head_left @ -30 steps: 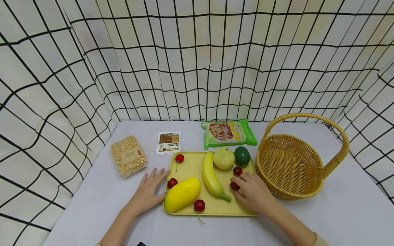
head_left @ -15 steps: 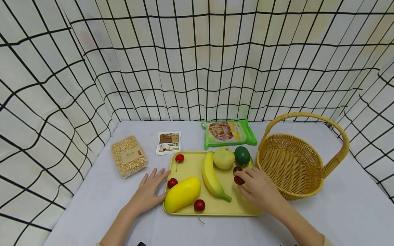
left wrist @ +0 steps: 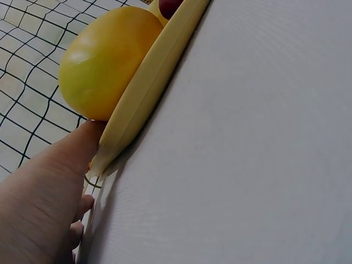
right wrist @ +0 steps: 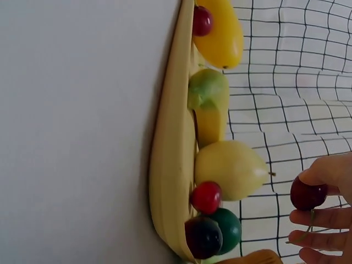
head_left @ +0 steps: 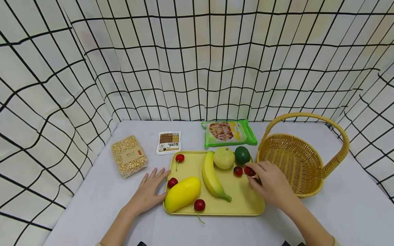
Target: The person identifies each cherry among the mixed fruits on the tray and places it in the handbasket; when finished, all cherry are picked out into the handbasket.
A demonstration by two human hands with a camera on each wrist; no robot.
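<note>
My right hand (head_left: 271,182) pinches a dark red cherry (right wrist: 308,193) between thumb and fingertips, over the right side of the yellow tray (head_left: 243,208); its stem hangs down. Another cherry (head_left: 237,171) lies just left of it. A dark round fruit (right wrist: 203,237) shows beside a dark green one (right wrist: 226,230), partly hidden by my hand in the head view. My left hand (head_left: 149,191) lies with spread fingers at the tray's left edge, thumb touching the yellow mango (left wrist: 110,63). Also on the tray are a banana (head_left: 213,176), a pale yellow-green pear (head_left: 224,158) and several cherries.
A wicker basket (head_left: 289,171) with a tall handle stands right of the tray, close to my right hand. Behind the tray lie a green food packet (head_left: 229,134) and a small flat sachet (head_left: 168,142). A bag of corn kernels (head_left: 128,156) lies left.
My right hand has lifted the cherry and carried it right and away from me, toward the basket. The left hand has stayed in place.
</note>
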